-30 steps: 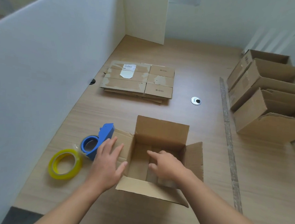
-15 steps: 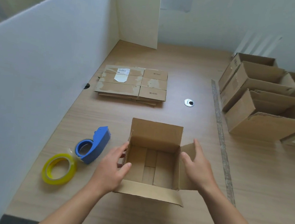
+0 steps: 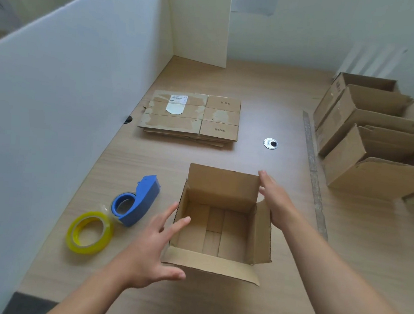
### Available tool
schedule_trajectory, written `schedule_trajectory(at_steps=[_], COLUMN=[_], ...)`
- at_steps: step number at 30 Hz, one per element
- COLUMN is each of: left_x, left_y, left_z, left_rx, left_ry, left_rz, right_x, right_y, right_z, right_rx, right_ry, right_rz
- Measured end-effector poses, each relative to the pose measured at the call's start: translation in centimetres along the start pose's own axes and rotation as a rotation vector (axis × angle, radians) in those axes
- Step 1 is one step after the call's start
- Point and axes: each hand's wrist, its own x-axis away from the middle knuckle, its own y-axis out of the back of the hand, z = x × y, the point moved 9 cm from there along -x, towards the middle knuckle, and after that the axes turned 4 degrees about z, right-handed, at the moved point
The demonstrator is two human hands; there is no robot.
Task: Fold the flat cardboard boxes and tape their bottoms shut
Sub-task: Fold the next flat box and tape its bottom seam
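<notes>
An open-topped cardboard box (image 3: 220, 229) stands upright on the wooden table in front of me, its bottom flaps folded in. My left hand (image 3: 155, 247) lies against the box's left wall with fingers straight. On the other side, my right hand (image 3: 275, 199) is flat along the right wall and flap, fingers extended toward the far corner. A stack of flat cardboard boxes (image 3: 191, 117) lies farther back. A blue tape dispenser (image 3: 137, 199) and a yellow tape roll (image 3: 90, 232) rest left of the box.
Several folded boxes (image 3: 375, 143) lie on their sides at the right. A white partition (image 3: 69, 96) runs along the left edge. A round metal grommet (image 3: 270, 143) is set in the table (image 3: 355, 243), and a grey strip (image 3: 313, 172) crosses it at right.
My right hand came out of the box and now lies along its right side, farther forward. My left hand stayed at the left wall. The box's side flaps went from spread out to upright.
</notes>
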Motion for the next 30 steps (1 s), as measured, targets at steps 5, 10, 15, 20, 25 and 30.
schedule_trajectory(at_steps=[5, 10, 15, 20, 25, 30], left_x=[-0.3, -0.7, -1.0, -0.9, 0.0, 0.6], left_y=[0.9, 1.5, 0.8, 1.5, 0.6, -0.2], left_z=[1.0, 1.4, 1.1, 1.0, 1.9, 3.4], left_rx=[0.038, 0.103, 0.111, 0.158, 0.282, 0.418], left_ry=[0.078, 0.131, 0.106, 0.095, 0.110, 0.166], left_rz=[-0.151, -0.246, -0.171, -0.198, -0.213, -0.270], right_x=[0.7, 2.3, 3.1, 2.8, 3.2, 5.1], right_y=[0.2, -0.8, -0.6, -1.0, -0.1, 2.2], right_z=[0.6, 0.5, -0.5, -0.1, -0.4, -1.7], right_rx=[0.059, 0.114, 0.075, 0.074, 0.033, -0.045], right_ry=[0.126, 0.229, 0.269, 0.258, 0.291, 0.319], right_rz=[-0.096, -0.056, -0.180, -0.255, -0.230, -0.228])
